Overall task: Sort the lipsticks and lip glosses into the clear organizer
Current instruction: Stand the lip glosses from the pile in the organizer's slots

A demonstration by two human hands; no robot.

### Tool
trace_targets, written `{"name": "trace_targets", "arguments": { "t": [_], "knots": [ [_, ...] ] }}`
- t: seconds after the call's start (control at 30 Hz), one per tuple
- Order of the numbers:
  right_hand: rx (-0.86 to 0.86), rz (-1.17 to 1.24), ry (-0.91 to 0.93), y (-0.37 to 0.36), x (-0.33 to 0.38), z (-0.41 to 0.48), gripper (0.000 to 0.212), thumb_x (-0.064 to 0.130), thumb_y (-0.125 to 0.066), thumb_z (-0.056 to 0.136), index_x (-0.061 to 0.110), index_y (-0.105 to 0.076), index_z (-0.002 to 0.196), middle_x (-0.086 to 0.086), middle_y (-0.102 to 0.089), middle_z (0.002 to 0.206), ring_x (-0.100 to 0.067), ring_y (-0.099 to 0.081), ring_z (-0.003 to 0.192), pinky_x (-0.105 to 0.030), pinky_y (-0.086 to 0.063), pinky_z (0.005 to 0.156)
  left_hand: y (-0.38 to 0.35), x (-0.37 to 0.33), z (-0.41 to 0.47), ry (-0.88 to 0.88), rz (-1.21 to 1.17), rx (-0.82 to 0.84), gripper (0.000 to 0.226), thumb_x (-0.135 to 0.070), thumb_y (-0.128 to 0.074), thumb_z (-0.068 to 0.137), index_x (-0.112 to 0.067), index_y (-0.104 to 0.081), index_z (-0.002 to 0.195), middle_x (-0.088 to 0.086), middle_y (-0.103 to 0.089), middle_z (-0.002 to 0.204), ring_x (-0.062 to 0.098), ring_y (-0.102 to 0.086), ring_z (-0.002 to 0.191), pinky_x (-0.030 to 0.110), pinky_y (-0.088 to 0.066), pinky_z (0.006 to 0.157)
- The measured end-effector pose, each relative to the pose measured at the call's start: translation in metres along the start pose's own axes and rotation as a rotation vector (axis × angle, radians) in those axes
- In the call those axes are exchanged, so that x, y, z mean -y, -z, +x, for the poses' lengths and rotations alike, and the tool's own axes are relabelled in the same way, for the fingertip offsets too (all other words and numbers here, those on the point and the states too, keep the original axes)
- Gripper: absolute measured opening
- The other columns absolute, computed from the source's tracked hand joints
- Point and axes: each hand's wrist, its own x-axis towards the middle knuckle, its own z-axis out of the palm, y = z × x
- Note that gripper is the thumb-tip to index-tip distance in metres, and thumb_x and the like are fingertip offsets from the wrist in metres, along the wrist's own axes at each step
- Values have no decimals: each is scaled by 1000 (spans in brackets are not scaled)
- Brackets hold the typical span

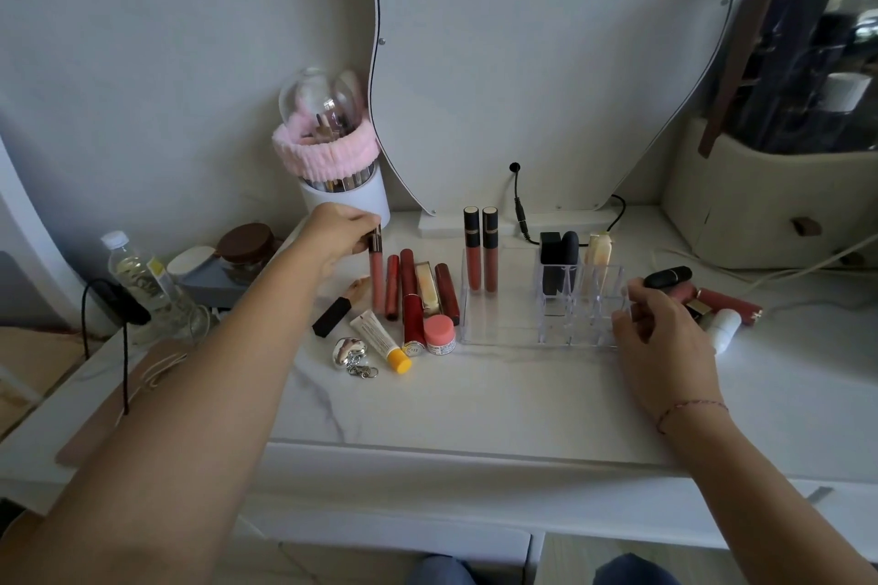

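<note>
The clear organizer (503, 337) stands mid-table. Two lip glosses (481, 252) stand upright in its left section; black lipsticks (558, 252) and a pale gold one (597, 252) stand in its back slots. My left hand (339, 235) grips the cap of a pink lip gloss (376, 280) at the left end of a row of red tubes (418, 285). My right hand (665, 337) touches the organizer's right edge, fingers curled, with a black lipstick (667, 276) just behind its fingertips; whether it holds that one I cannot tell. More lipsticks (727, 304) lie to the right.
A brush holder with a pink band (339, 176) stands behind my left hand. A black tube (332, 316), a yellow-capped tube (380, 342), a pink jar (439, 333) and a silver keyring (351, 354) lie near the row. A water bottle (142, 280), mirror cable (520, 209), beige case (760, 204).
</note>
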Motion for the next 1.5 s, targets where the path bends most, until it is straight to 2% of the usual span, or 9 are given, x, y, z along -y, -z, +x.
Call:
{"name": "trace_targets", "arguments": {
  "t": [0.13,0.3,0.47,0.6,0.7,0.8,0.93,1.1,1.5],
  "knots": [
    [-8,3,7,0,-1,0,34,19,-53,88,13,-54,121,-8,-61,104,-15,-48,81,-24,-34,77,7,-36,-23,-118,-67,28,26,-9,-60,90,4,-63,112,2,-62,79,8,-55,70,15,-49,67],
    [-22,14,14,1,0,-1,31,18,-54,87,13,-55,118,-3,-56,96,-14,-47,81,-24,-33,75,4,-98,-60,-314,-276,157,6,-18,-62,89,-16,-68,90,-7,-72,80,6,-65,77,16,-51,70],
    [-8,24,14,1,0,-1,33,18,-54,87,12,-54,120,-4,-59,98,-15,-48,81,-23,-34,75,-36,-133,-77,-434,-322,295,6,-22,-63,88,-19,-69,89,-7,-73,83,6,-64,77,16,-48,72],
    [-11,34,15,2,0,-1,32,18,-54,87,12,-54,119,-7,-61,104,-15,-49,83,-24,-37,76,-73,-129,-72,-416,-246,291,10,-21,-69,84,-19,-70,93,-5,-73,85,2,-64,76,17,-46,75],
    [-8,42,18,2,0,-1,31,17,-54,87,12,-55,118,-6,-59,100,-15,-50,80,-23,-35,73,-90,-113,-64,-392,-178,282,11,-17,-71,82,-19,-71,93,-4,-72,88,1,-65,78,17,-47,77],
    [-11,47,22,2,0,-1,31,16,-55,87,11,-55,117,-1,-55,95,-14,-48,79,-23,-33,71,-96,-97,-58,-377,-145,280,12,-20,-73,80,-25,-71,91,-7,-73,91,-2,-67,80,11,-47,73],
    [-11,37,24,0,-1,0,31,18,-54,87,12,-55,118,-4,-58,99,-13,-49,80,-22,-34,71,-95,-88,-53,-373,-154,244,10,-27,-73,80,-30,-73,89,-9,-74,92,4,-67,90,21,-46,81],
    [-15,34,20,-1,-1,1,32,18,-54,87,12,-55,118,-2,-58,97,-14,-49,79,-22,-34,71,-96,-88,-53,-398,-177,263,11,-23,-74,80,-26,-72,91,-9,-75,90,-2,-68,85,8,-47,70],
    [-13,23,14,0,-1,0,32,19,-53,88,13,-54,119,3,-52,95,-13,-48,79,-22,-34,71,-100,-62,-54,-372,-117,293,12,-17,-75,79,-27,-73,86,-15,-74,83,-3,-69,84,4,-47,71]
  ]
}}
